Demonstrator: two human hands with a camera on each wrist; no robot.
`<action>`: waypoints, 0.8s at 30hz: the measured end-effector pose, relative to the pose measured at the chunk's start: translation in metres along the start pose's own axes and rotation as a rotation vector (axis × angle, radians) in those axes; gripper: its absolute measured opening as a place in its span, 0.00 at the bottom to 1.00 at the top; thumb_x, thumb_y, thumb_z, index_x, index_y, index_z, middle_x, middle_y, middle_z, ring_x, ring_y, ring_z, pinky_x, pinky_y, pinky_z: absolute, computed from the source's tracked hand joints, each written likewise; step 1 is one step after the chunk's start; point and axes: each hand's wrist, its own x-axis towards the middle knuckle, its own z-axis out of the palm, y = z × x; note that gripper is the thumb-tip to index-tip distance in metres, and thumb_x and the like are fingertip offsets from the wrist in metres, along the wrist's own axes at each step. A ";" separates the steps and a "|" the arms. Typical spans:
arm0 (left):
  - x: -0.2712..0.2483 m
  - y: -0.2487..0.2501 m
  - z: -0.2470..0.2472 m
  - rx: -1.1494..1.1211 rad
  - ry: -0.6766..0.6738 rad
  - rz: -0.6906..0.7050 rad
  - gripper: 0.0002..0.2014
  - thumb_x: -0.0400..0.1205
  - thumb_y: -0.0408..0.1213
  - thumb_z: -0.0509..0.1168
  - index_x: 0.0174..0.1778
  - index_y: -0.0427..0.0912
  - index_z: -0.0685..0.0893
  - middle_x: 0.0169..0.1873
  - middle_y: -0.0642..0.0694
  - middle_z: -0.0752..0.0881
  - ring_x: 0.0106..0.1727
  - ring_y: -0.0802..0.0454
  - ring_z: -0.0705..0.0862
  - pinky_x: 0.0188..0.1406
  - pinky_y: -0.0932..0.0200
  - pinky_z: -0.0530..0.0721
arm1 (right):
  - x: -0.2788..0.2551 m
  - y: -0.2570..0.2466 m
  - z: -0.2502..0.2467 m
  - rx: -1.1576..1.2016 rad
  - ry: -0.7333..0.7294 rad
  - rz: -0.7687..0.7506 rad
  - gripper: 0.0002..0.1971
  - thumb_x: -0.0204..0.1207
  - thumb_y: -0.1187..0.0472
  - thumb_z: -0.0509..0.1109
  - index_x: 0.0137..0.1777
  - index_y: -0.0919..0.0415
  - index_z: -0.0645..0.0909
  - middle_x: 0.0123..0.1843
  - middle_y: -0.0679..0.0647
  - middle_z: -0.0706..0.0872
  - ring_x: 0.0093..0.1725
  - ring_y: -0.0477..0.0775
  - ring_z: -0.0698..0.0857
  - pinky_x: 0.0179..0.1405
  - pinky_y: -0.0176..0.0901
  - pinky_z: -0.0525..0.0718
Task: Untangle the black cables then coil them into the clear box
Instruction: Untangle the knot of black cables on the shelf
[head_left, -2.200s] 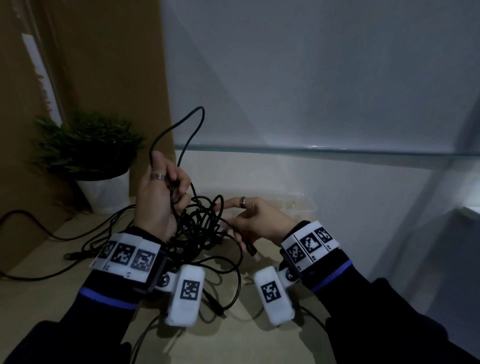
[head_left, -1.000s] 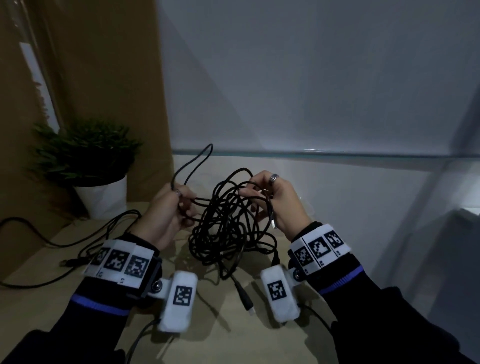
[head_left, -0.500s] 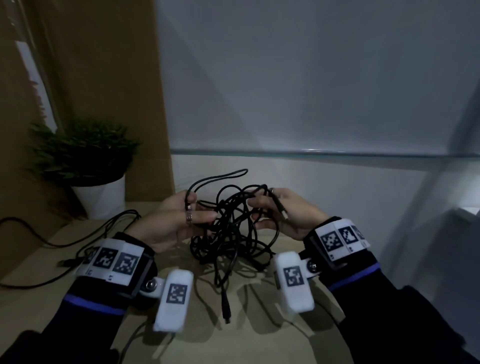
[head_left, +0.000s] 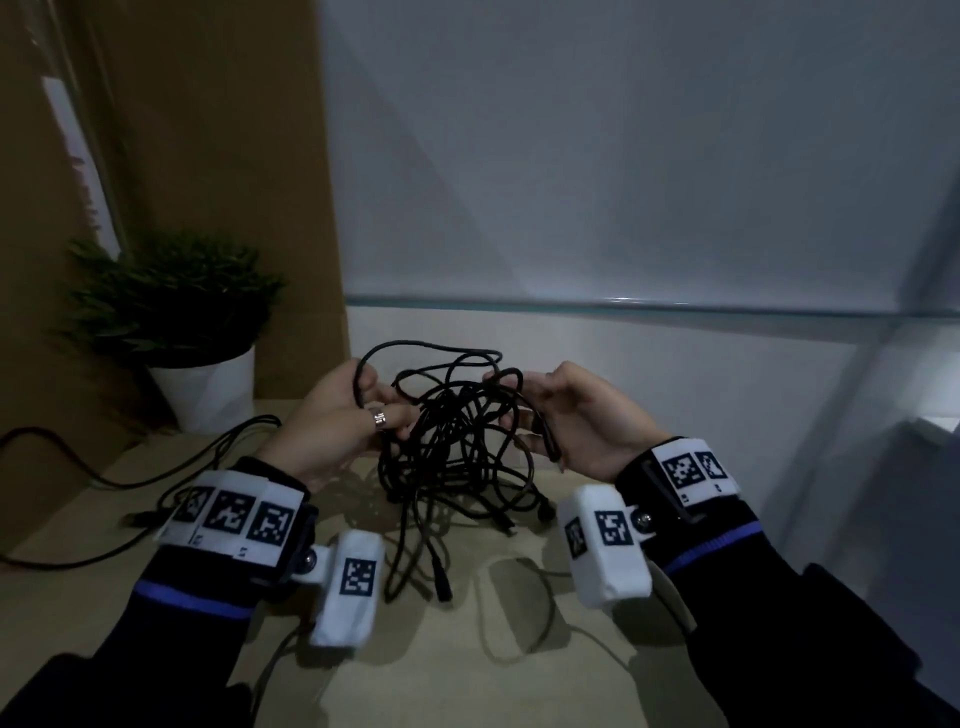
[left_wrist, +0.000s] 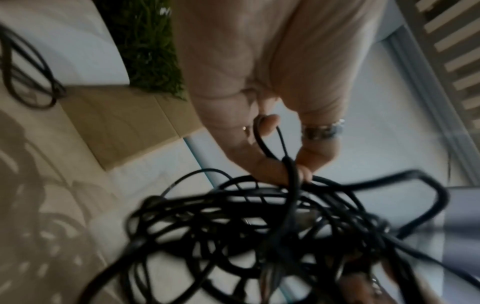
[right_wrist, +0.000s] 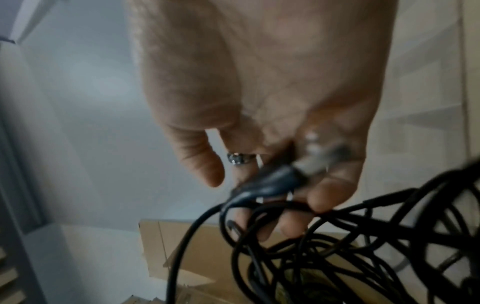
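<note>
A tangle of black cables (head_left: 457, 441) hangs between my two hands above the wooden desk (head_left: 441, 660). My left hand (head_left: 353, 410) grips strands on the tangle's left side, a loop rising over its fingers (left_wrist: 270, 164). My right hand (head_left: 561, 410) holds the right side, fingers curled round strands and a plug end (right_wrist: 275, 181). Loose plug ends (head_left: 441, 587) dangle down onto the desk. The tangle (left_wrist: 259, 236) fills the lower left wrist view, and the tangle (right_wrist: 363, 257) sits low in the right wrist view. The clear box is hidden behind the cables.
A potted plant (head_left: 171, 322) in a white pot stands at the back left. More black cables (head_left: 135, 478) trail over the desk's left side. A glass shelf (head_left: 623, 306) runs along the white wall behind. A brown panel (head_left: 208, 156) rises at the left.
Both hands have come lower and turned palms inward, holding the tangle nearer the desk. The tall loop at my left hand has dropped and flattened. The dangling plug ends now reach the desk.
</note>
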 end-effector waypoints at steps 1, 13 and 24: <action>0.001 0.000 -0.002 0.015 0.025 0.019 0.21 0.76 0.17 0.64 0.36 0.45 0.60 0.30 0.43 0.81 0.23 0.56 0.81 0.20 0.61 0.79 | 0.000 0.000 0.000 -0.019 0.024 -0.009 0.13 0.71 0.56 0.62 0.52 0.59 0.83 0.44 0.45 0.88 0.39 0.47 0.81 0.40 0.39 0.73; 0.009 -0.007 -0.004 0.060 0.204 -0.053 0.19 0.77 0.31 0.70 0.38 0.45 0.62 0.28 0.49 0.69 0.20 0.63 0.79 0.21 0.64 0.82 | 0.008 0.009 0.018 -0.063 0.145 -0.267 0.09 0.82 0.64 0.58 0.41 0.57 0.75 0.36 0.48 0.87 0.41 0.45 0.84 0.39 0.40 0.81; 0.005 -0.007 -0.009 0.201 0.060 -0.186 0.13 0.83 0.27 0.61 0.40 0.44 0.63 0.36 0.43 0.89 0.28 0.50 0.89 0.23 0.58 0.84 | -0.003 -0.015 0.008 0.037 0.317 -0.563 0.09 0.84 0.60 0.56 0.46 0.57 0.76 0.28 0.49 0.76 0.28 0.48 0.81 0.34 0.46 0.87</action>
